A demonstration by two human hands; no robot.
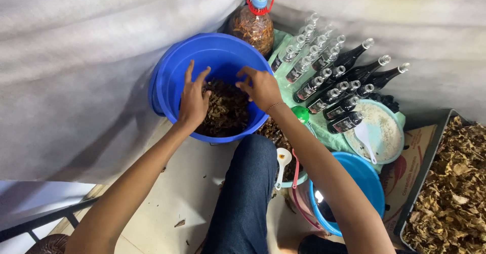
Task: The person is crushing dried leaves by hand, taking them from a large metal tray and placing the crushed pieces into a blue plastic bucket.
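While both hands reach over the near rim of the blue tub (167,82), the left hand (193,102) spreads open on the dried brown pieces (228,113); the right hand (260,87) pinches some, dark bottles (334,89) crowding right.

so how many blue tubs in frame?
2. The big blue tub sits by the grey sheet, both hands, left hand and right hand, in its dried bits. The smaller blue tub sits lower right, partly hidden by the right forearm.
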